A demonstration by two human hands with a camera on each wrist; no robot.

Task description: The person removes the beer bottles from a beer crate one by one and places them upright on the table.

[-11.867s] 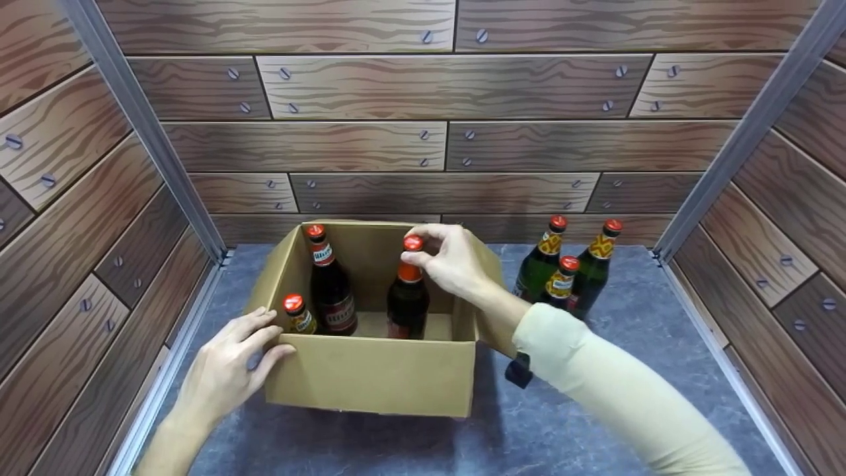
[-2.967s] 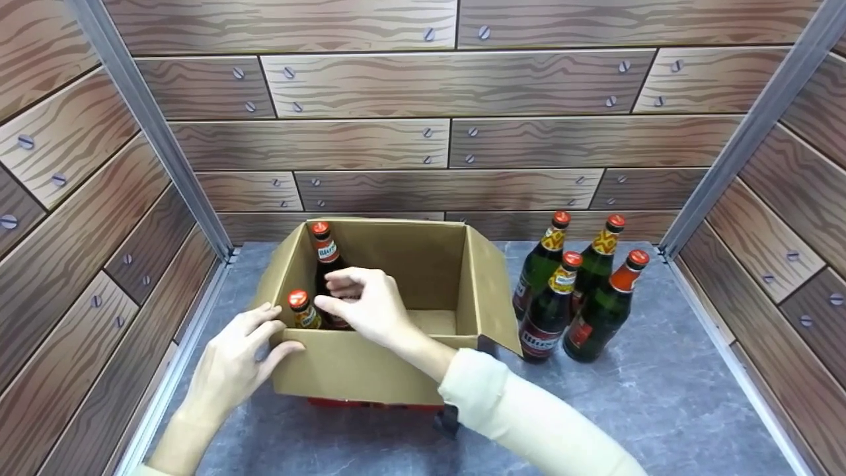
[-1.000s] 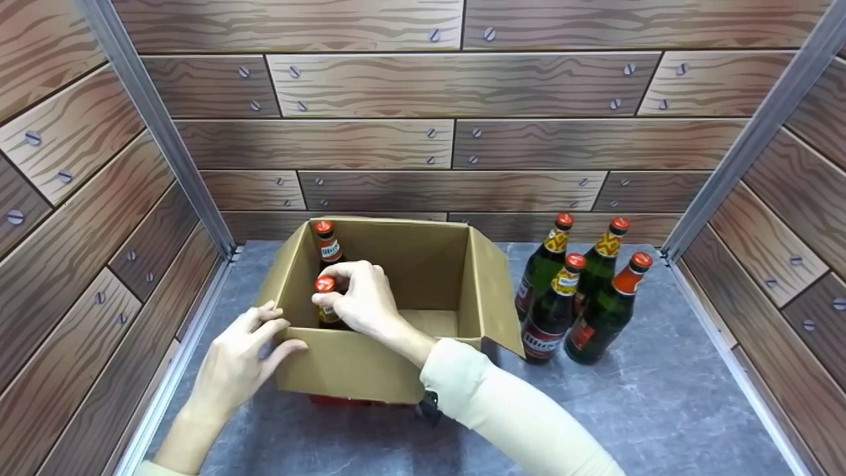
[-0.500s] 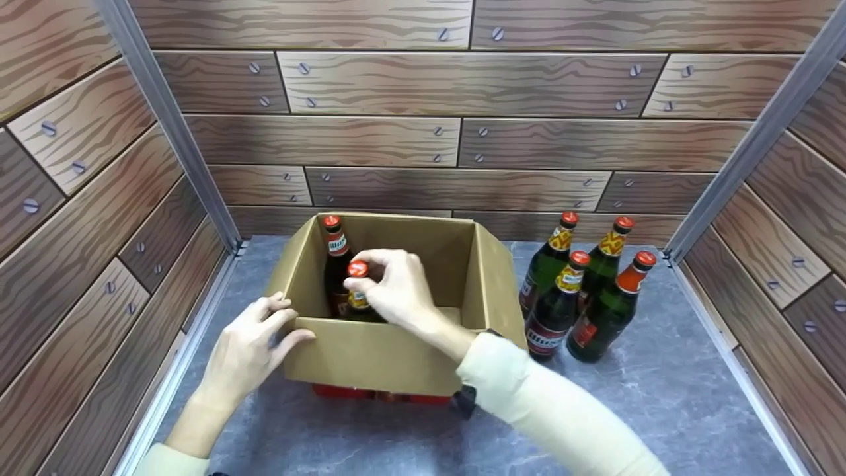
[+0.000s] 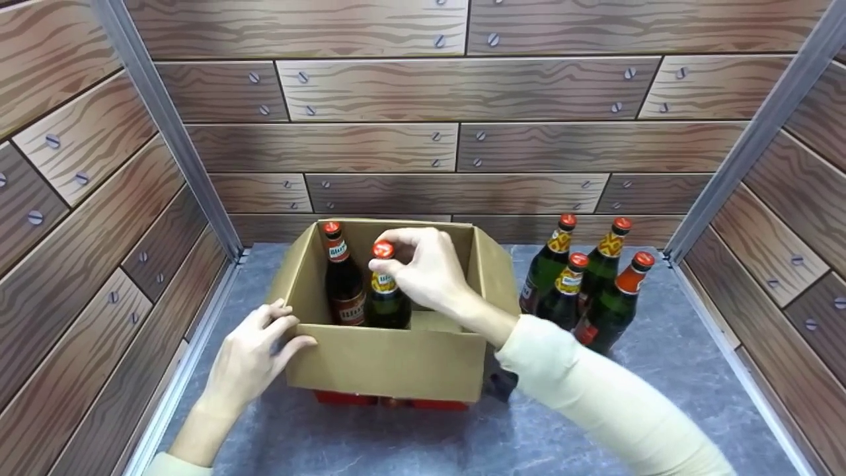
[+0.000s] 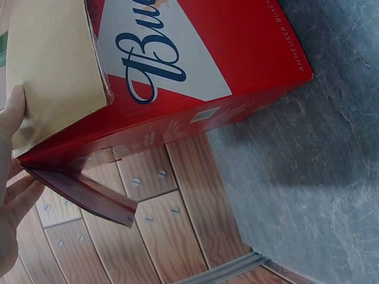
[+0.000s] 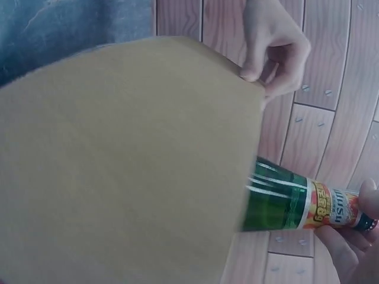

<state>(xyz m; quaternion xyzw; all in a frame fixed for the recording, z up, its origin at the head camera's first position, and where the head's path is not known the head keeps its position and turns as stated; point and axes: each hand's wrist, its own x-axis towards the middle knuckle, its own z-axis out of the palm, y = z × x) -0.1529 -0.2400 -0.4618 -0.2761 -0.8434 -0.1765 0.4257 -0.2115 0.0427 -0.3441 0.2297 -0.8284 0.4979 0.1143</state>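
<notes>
My right hand (image 5: 429,271) pinches the neck of a green beer bottle (image 5: 388,307) with a red cap and yellow neck label. It stands nearly upright within the open cardboard box (image 5: 386,363), its base hidden by the front flap. In the right wrist view, the bottle (image 7: 278,201) shows beyond the flap. My left hand (image 5: 244,360) grips the box's near left corner, thumb on the front flap. To the left of the held bottle, a dark beer bottle (image 5: 345,284) with a red-and-white neck label stands in the box. Red printed sides of the box (image 6: 254,47) fill the left wrist view.
Several beer bottles stand grouped on the grey marbled surface (image 5: 674,370) right of the box, among them an orange-necked bottle (image 5: 611,307). The box's right flap (image 5: 500,277) leans outward toward them. Wood-patterned walls (image 5: 429,149) enclose the back and sides.
The orange-necked bottle, earlier held in the box, now stands with the group on the right. My right hand then took the yellow-labelled bottle and has moved it up and rightward from the left corner.
</notes>
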